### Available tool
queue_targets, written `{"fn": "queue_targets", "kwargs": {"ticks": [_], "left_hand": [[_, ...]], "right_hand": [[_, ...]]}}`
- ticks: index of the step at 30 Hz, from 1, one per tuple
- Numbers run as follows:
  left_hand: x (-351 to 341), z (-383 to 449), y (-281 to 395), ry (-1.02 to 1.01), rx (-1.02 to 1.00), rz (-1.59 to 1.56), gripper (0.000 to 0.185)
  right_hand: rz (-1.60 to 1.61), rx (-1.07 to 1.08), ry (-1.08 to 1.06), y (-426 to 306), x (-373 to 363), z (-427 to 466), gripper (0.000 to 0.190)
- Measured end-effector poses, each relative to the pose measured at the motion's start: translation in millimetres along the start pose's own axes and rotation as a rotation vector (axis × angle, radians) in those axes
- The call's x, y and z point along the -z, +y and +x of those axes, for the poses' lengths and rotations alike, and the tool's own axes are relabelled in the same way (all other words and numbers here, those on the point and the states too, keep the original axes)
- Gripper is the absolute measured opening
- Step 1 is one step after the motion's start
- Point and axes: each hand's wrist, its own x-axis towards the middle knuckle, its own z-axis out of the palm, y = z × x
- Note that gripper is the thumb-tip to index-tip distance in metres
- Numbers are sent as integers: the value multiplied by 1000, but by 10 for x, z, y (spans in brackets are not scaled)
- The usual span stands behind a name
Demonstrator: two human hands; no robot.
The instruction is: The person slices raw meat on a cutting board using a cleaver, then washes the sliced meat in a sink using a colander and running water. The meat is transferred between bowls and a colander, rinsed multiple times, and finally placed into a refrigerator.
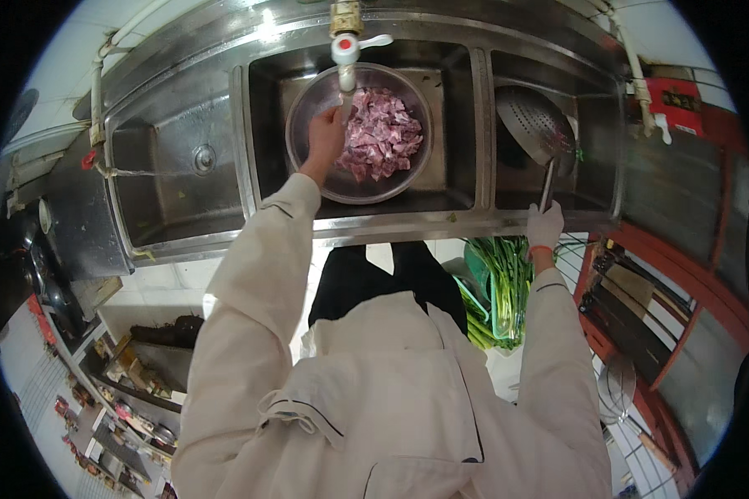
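A wide metal bowl (297, 134) stands in the middle sink basin with chunks of raw meat (384, 134) heaped in it. My bare left hand (327, 138) is over the bowl's left side, its fingertips at the stream below the tap (347, 72). Whether those fingers pinch anything is hidden. In my right hand (545, 226), which wears a thin pale glove, is the handle of a perforated metal strainer ladle (533, 121). The ladle's round head tilts inside the right basin, with small bits stuck to its surface.
To the left is another steel basin (181, 162) with a drain. Green leafy stalks (505, 280) fill a green plastic basket (484, 293) below the sink's front edge. A red-framed rack (680, 262) stands at the right, near a wire-mesh skimmer (618, 380).
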Motion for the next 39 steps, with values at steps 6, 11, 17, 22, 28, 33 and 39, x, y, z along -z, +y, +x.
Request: {"fn": "queue_targets", "kwargs": {"ticks": [6,11,17,22,28,33,39], "left_hand": [[-1079,-331,-335,-121,-281,721,72],[-1241,33,-674,-165,-448,1086,78],[-759,-105,-989,-35,49,916,50],[-565,232,-946,137,-338,822,64],[-1043,242,-893,-82,-393,1106,81],[-512,-263,-774,-464,-246,1098,93],[-522,-165,-958,-100,73,893,94]], "right_hand": [[11,13,-95,272,-303,133,51],[96,-76,-197,463,-388,217,47],[115,-110,-225,547,-409,232,47],[160,-176,-240,468,-392,233,46],[332,-247,-253,400,-369,196,39],[180,-88,-204,462,-408,235,39],[174,-102,-180,402,-386,201,39]]}}
